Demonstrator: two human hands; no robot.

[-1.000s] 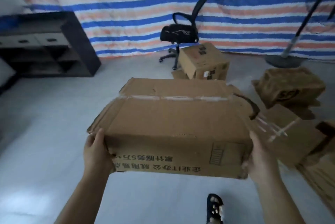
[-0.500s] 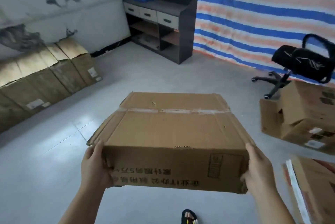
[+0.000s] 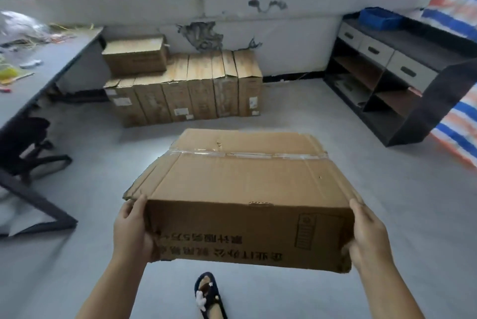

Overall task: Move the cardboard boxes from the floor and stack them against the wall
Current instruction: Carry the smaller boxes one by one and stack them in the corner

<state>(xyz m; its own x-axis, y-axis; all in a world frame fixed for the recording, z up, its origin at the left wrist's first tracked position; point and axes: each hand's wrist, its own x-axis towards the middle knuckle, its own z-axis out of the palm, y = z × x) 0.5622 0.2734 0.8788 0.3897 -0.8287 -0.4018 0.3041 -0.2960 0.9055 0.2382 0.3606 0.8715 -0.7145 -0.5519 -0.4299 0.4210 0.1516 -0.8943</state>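
A person is holding a wide, flat brown cardboard box with a taped top seam in the air above the grey floor, in front of the body. The left hand is gripping the box's near left corner, its fingers curling around the side, and the right hand is gripping the near right corner in the same way, so each grip is clamped on the box. Printed dark characters are showing upside down on the box's near face. Further off, a row of upright brown cardboard boxes is standing against the peeling white wall, with one smaller brown cardboard box sitting on top at the row's left end. A grey table is standing at the left, and a dark shelf unit with grey drawers at the right. A foot in a dark sandal is showing below the held box.
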